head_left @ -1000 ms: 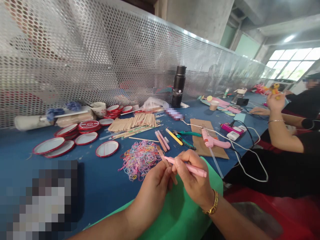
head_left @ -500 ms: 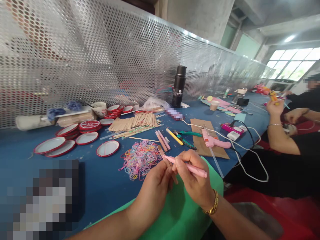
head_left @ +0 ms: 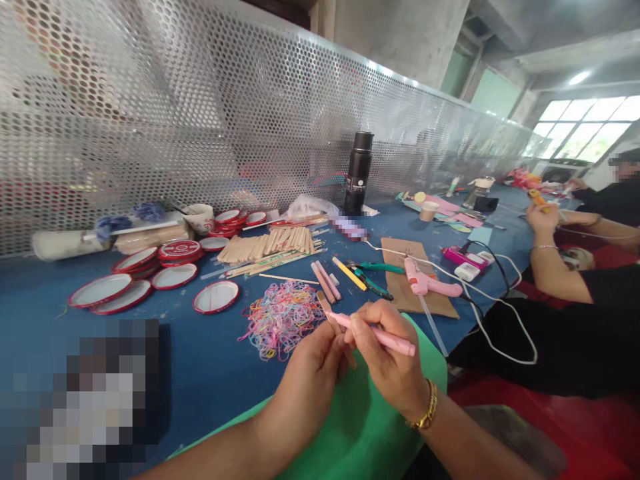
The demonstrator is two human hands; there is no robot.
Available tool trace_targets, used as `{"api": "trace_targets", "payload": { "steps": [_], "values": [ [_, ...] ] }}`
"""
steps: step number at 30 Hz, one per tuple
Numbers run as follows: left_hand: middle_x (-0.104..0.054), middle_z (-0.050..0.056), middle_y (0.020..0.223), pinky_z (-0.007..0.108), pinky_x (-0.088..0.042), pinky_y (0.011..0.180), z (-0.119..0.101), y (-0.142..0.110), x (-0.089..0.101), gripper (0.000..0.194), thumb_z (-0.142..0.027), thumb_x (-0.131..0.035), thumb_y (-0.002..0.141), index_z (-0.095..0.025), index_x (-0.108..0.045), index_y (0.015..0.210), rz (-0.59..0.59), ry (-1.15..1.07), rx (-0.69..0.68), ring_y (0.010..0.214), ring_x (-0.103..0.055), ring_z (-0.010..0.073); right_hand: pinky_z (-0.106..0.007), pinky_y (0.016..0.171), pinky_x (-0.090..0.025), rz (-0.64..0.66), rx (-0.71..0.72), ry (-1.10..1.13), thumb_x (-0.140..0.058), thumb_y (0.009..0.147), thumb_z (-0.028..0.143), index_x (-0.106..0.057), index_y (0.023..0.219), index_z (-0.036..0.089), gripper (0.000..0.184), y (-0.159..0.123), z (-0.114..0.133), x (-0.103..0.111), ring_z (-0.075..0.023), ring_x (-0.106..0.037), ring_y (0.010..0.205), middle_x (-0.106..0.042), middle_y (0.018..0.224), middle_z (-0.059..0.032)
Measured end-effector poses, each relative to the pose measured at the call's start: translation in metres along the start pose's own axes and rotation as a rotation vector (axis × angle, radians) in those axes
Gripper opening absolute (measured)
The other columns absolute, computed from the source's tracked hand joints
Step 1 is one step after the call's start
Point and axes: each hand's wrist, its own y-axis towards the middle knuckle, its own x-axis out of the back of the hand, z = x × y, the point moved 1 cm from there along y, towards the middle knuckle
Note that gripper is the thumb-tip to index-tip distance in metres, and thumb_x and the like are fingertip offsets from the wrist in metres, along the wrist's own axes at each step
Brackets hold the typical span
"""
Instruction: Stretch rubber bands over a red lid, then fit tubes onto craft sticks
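Between the fingers of my left hand (head_left: pixel 317 357) is a flat wooden craft stick (head_left: pixel 324 303), its upper end pointing away from me. My right hand (head_left: pixel 387 347) grips a pink marker (head_left: pixel 393 341) like a pen, with the tip at the stick's face. Both hands are closed and close together over a green sheet (head_left: pixel 370 427). Just beyond my left hand lies a tangled heap of colourful rubber bands (head_left: pixel 280 320). Two capped markers (head_left: pixel 325 281) and a yellow marker (head_left: pixel 349 273) rest behind it. Part of the stick is hidden by my fingers.
Green-handled pliers (head_left: pixel 373 283) and a pink glue gun (head_left: pixel 425 283) lie by a cardboard piece (head_left: pixel 450 307). Wooden sticks (head_left: pixel 270 245), red-rimmed lids (head_left: pixel 216 297) and a black flask (head_left: pixel 359 173) stand farther back. At right, a co-worker's hand (head_left: pixel 543 217) holds something orange.
My hands stay almost in place, the marker tip shifting slightly along the stick. At right, the co-worker's raised hand has come down and moved left.
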Motion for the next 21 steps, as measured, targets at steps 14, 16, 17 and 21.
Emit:
{"api": "trace_targets", "payload": {
  "steps": [14, 16, 17, 21],
  "values": [
    [-0.044, -0.005, 0.062, 0.025, -0.027, 0.051, -0.0064, -0.0036, 0.0051, 0.051, -0.069, -0.057, 0.087, -0.019, -0.056, 0.076, -0.025, -0.099, 0.102, 0.056, -0.034, 0.0113, -0.029, 0.068, -0.055, -0.025, -0.012, 0.066, -0.062, 0.097, 0.024, -0.067, 0.106, 0.025, 0.011, 0.0018, 0.0015, 0.0015, -0.0157, -0.068, 0.073, -0.07, 0.085, -0.0004],
    [-0.043, -0.005, 0.061, 0.025, -0.026, 0.051, -0.0067, -0.0029, 0.0052, 0.052, -0.069, -0.057, 0.088, -0.019, -0.056, 0.075, -0.023, -0.081, 0.099, 0.055, -0.033, 0.0113, -0.029, 0.066, -0.055, -0.02, -0.021, 0.052, -0.061, 0.096, 0.024, -0.066, 0.101, 0.024, 0.007, 0.0014, 0.0014, 0.0014, -0.0162, -0.068, 0.073, -0.07, 0.084, -0.0008],
    [-0.042, -0.005, 0.06, 0.025, -0.025, 0.05, -0.0065, -0.0025, 0.0052, 0.052, -0.069, -0.056, 0.088, -0.019, -0.056, 0.074, -0.02, -0.069, 0.098, 0.055, -0.033, 0.0113, -0.029, 0.065, -0.054, -0.022, -0.04, 0.056, -0.06, 0.096, 0.024, -0.065, 0.098, 0.024, 0.005, 0.001, 0.0012, 0.0012, -0.0161, -0.068, 0.072, -0.069, 0.082, -0.0006],
    [-0.04, -0.006, 0.06, 0.025, -0.024, 0.049, -0.0036, -0.0012, 0.0052, 0.052, -0.07, -0.055, 0.089, -0.019, -0.055, 0.075, -0.002, -0.057, 0.082, 0.054, -0.032, 0.0112, -0.028, 0.061, -0.051, -0.063, -0.072, 0.074, -0.059, 0.096, 0.026, -0.058, 0.085, 0.023, 0.012, -0.0007, 0.0003, 0.0003, -0.0153, -0.064, 0.065, -0.064, 0.073, 0.0007]
  ]
}}
